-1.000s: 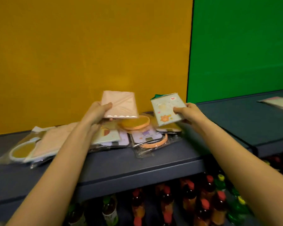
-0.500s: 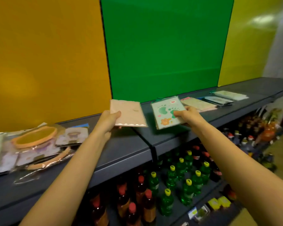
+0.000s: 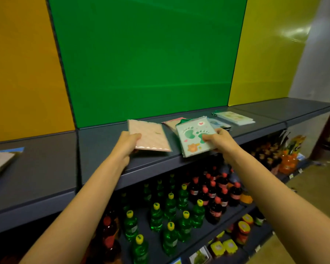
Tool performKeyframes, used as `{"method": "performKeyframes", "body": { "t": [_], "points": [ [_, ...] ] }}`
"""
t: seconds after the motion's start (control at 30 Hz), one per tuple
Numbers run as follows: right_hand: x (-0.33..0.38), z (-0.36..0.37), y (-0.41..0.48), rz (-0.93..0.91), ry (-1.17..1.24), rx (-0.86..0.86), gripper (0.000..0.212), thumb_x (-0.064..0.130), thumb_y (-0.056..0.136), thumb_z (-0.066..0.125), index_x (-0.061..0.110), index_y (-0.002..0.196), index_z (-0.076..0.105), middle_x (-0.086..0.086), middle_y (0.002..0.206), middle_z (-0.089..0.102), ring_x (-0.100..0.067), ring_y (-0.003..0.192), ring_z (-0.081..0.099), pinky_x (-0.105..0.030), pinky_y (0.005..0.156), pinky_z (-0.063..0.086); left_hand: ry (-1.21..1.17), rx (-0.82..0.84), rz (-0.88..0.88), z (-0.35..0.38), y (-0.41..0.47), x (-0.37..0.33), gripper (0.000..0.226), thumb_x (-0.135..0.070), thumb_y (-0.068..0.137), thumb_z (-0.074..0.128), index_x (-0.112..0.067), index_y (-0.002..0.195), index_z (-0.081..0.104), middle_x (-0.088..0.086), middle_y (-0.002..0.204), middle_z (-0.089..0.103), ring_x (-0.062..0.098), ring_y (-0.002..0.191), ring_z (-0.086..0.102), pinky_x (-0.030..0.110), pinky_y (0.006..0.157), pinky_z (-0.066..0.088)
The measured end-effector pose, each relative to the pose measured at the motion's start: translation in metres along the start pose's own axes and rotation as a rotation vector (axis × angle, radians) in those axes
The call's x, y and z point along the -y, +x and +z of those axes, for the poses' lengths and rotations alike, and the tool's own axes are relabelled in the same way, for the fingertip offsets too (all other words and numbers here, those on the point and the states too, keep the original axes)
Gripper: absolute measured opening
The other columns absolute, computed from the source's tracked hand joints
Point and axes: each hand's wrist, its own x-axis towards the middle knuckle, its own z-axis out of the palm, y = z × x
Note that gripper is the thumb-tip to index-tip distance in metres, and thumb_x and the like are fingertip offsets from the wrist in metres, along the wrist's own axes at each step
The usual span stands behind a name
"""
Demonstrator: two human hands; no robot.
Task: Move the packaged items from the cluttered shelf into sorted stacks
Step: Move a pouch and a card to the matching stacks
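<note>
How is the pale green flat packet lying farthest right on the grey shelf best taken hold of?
The pale green flat packet lies thin and flat on the grey shelf, so only an edge offers a hold. Probably pinch its near edge, coming from the shelf front, where its corner sits close to the lip.

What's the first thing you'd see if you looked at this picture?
The big bright green wall panel fills the middle, above the grey shelf. In front of it, the left hand holds a pink packet and the right hand holds a mint packet with green footprints. Below the shelf stand green bottles with yellow caps.
</note>
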Motion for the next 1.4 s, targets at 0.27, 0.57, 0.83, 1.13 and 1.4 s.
{"method": "performKeyframes", "body": {
  "t": [0.27, 0.57, 0.83, 1.13, 1.4],
  "points": [
    [-0.004, -0.076, 0.069, -0.013, 0.031, -0.079, 0.034, 0.012, 0.086, 0.064, 0.002, 0.115, 0.049, -0.013, 0.105, 0.060, -0.014, 0.066, 0.056, -0.023, 0.047, 0.043, 0.071, 0.023, 0.028, 0.102, 0.050, -0.011, 0.042, -0.011, 0.092, 0.047, 0.003, 0.131, 0.043, 0.019, 0.127, 0.058, 0.022, 0.096, 0.054, 0.025, 0.064, 0.041],
    [0.000, -0.131, 0.168, -0.019, -0.033, -0.102, 0.034, 0.010, 0.084, 0.064, 0.003, 0.115, 0.050, -0.016, 0.105, 0.062, -0.016, 0.063, 0.056, -0.015, 0.037, 0.045, 0.579, -0.149, 0.010, 0.180, 0.093, -0.006, 0.060, -0.023, 0.095, 0.045, 0.001, 0.143, 0.017, 0.023, 0.148, 0.027, 0.038, 0.135, 0.029, 0.041, 0.111, 0.028],
    [0.005, -0.164, 0.244, -0.045, -0.028, -0.132, 0.020, 0.013, 0.085, 0.063, 0.014, 0.073, 0.047, -0.015, 0.102, 0.060, -0.023, 0.088, 0.056, -0.027, 0.057, 0.044, 1.076, -0.128, 0.406, 0.199, 0.118, -0.020, 0.045, -0.013, 0.092, 0.044, -0.007, 0.136, 0.042, 0.014, 0.145, 0.041, 0.029, 0.136, 0.033, 0.039, 0.111, 0.027],
    [-0.014, -0.197, 0.322, -0.025, -0.421, -0.010, 0.030, 0.026, 0.083, 0.066, 0.000, 0.097, 0.060, -0.023, 0.116, 0.063, -0.026, 0.087, 0.055, -0.033, 0.069, 0.043, 1.238, -0.241, 0.459, 0.266, 0.142, -0.032, 0.035, -0.023, 0.094, 0.045, -0.008, 0.124, 0.055, 0.013, 0.128, 0.059, 0.031, 0.120, 0.051, 0.041, 0.097, 0.043],
    [0.009, -0.185, 0.329, -0.472, -0.961, 0.120, 0.057, 0.040, 0.088, 0.057, 0.008, 0.134, 0.045, -0.015, 0.141, 0.044, -0.035, 0.130, 0.040, -0.042, 0.106, 0.037, 1.298, -0.417, 0.316, 0.284, 0.130, -0.033, 0.035, -0.027, 0.095, 0.044, -0.009, 0.123, 0.056, 0.012, 0.127, 0.060, 0.031, 0.118, 0.053, 0.041, 0.094, 0.044]
  ]
}}
